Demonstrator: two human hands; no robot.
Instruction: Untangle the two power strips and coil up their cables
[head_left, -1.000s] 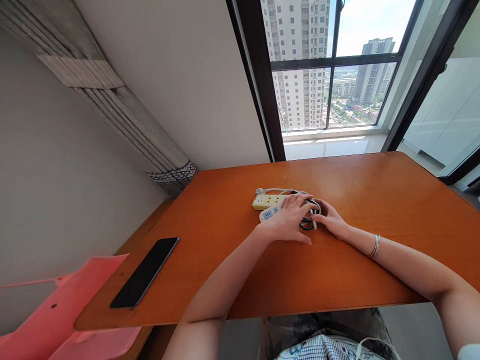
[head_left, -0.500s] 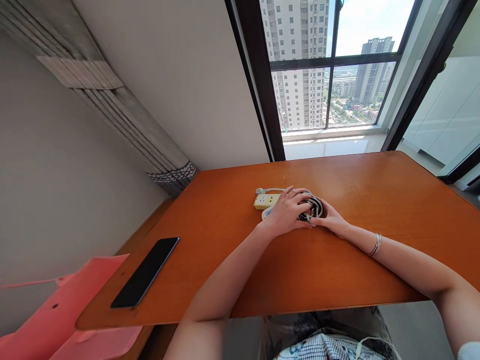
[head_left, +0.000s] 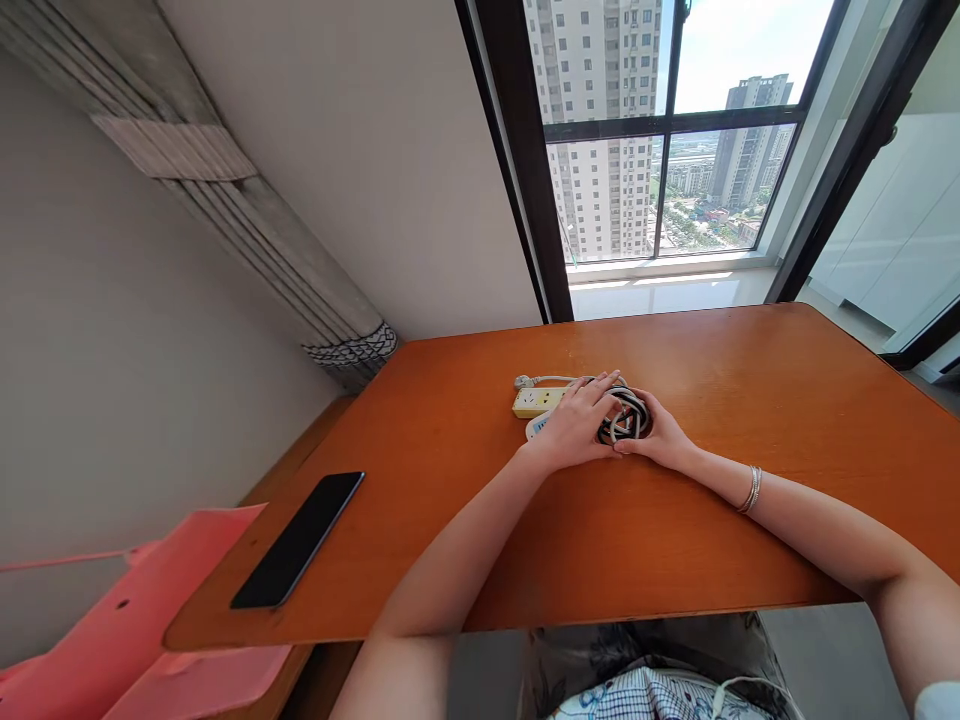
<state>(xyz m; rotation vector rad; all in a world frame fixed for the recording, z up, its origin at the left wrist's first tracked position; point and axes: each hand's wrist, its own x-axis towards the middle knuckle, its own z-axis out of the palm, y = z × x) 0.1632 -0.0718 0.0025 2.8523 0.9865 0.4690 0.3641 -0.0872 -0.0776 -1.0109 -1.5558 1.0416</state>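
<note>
Coiled cables (head_left: 628,416) lie between left hand (head_left: 576,426) and right hand (head_left: 665,437) (fingers half-curled, gripping them).

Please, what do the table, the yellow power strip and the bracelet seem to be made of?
Table: probably wood or veneer, varnished; reddish-brown surface, soft sheen. Yellow power strip: likely hard plastic; smooth, pale casing. Bracelet: seemingly polished silvery metal; bright, thin bands.

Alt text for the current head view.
A person's left hand and right hand cup coiled black and white cables, the left partly covering a yellowish power strip and a white strip, on a brown table. A flat black device lies at the table's left; a window beyond shows high-rises.
</note>
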